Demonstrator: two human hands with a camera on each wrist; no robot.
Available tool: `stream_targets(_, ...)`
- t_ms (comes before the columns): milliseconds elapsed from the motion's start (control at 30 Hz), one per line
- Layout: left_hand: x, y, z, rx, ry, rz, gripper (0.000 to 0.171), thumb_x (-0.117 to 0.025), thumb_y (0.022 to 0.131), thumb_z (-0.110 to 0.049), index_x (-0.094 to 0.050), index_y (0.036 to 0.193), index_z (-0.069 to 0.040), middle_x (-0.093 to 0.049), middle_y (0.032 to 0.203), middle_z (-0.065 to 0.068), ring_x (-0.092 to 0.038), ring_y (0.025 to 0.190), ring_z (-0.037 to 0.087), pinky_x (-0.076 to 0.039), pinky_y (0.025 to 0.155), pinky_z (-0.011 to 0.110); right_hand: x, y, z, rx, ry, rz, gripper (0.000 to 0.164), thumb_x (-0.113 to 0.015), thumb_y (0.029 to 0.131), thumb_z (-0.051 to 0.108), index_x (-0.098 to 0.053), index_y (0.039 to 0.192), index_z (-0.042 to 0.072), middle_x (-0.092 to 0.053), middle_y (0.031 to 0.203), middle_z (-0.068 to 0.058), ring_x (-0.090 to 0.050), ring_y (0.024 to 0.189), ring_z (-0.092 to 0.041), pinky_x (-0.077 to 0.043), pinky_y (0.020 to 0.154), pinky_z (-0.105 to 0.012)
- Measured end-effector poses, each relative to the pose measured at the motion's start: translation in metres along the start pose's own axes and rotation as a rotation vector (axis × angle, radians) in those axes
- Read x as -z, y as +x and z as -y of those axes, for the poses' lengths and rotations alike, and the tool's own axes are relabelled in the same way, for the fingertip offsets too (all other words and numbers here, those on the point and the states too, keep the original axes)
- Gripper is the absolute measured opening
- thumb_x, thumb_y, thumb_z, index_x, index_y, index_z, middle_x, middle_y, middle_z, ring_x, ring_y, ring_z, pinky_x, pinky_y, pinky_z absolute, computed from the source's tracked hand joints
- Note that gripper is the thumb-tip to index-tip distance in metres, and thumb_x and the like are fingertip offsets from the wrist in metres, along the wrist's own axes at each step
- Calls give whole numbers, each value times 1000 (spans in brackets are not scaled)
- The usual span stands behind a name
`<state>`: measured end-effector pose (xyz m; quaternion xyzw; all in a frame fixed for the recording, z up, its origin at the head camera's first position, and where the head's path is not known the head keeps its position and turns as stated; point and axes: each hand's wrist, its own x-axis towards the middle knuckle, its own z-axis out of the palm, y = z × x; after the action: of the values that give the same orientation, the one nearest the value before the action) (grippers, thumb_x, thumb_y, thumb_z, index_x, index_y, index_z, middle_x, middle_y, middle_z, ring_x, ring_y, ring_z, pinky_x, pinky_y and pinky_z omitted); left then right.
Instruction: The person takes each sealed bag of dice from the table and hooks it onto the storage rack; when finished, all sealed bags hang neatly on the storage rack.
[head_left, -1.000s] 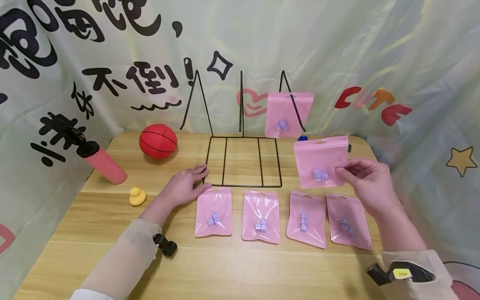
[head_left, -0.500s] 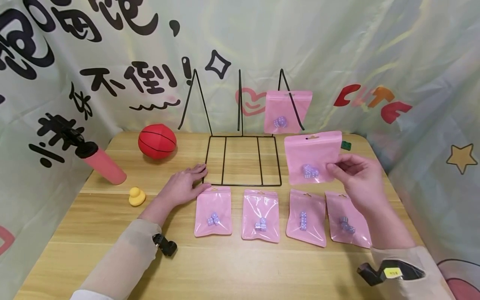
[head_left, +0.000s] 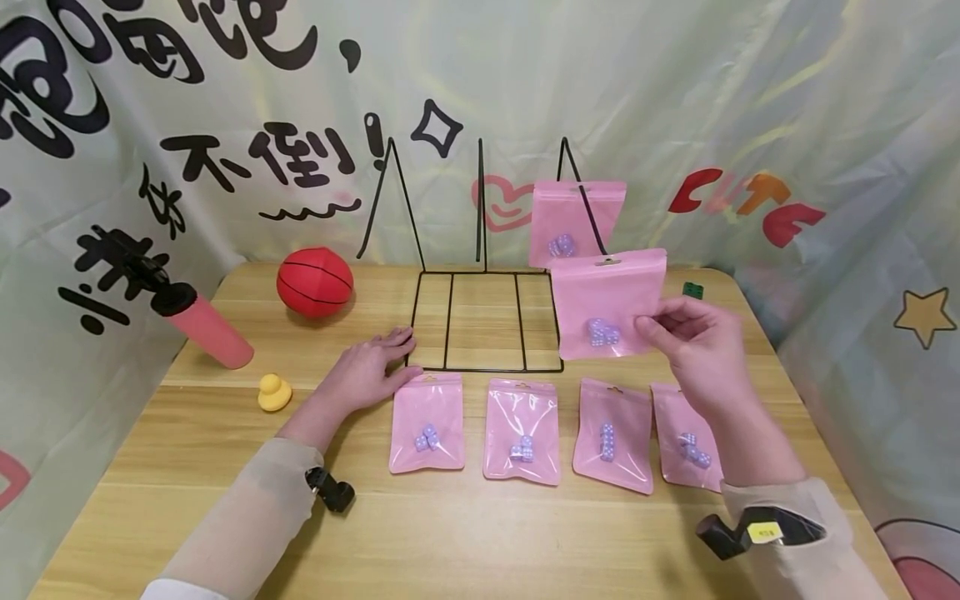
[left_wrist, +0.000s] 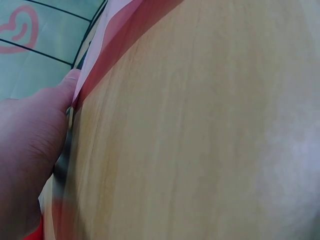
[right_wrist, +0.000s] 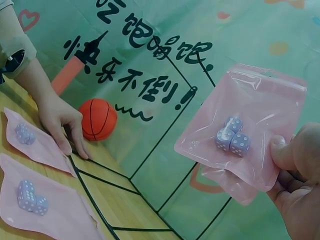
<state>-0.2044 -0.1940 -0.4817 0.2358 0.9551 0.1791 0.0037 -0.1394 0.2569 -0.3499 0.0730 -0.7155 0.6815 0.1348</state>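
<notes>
My right hand (head_left: 697,350) pinches the right edge of a pink zip bag (head_left: 609,292) with several purple dice inside, held up at the right side of the black wire rack (head_left: 487,370). In the right wrist view the held bag (right_wrist: 242,120) shows its dice and top slot plainly. Another pink bag (head_left: 566,218) hangs on the rack's right hook, partly overlapped by the held one. My left hand (head_left: 363,371) rests at the rack's front left corner, fingers on the frame and thumb by the top of a bag (head_left: 427,417) lying on the table.
More pink dice bags lie in a row in front of the rack: one at the middle (head_left: 521,425), two to the right. At left are a red ball (head_left: 315,282), a pink bottle (head_left: 210,329) and a yellow duck (head_left: 274,392). A green block (head_left: 693,290) sits at back right.
My right hand has carried the pinched bag leftward and slightly up, toward the hanging bag and the rack's right hook. The left hand has stayed at the rack's corner.
</notes>
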Motion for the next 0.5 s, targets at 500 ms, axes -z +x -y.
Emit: stream_targets(500, -1, 0, 2, -10, 14, -7, 65, -68, 101, -52, -58, 152, -13, -48, 160, 5, -45, 148, 31, -39, 117, 58, -12, 16, -9, -22, -26, -12, 8, -77, 94, -4, -76, 102, -4, -76, 88, -2, -65, 79, -14, -56, 71, -17)
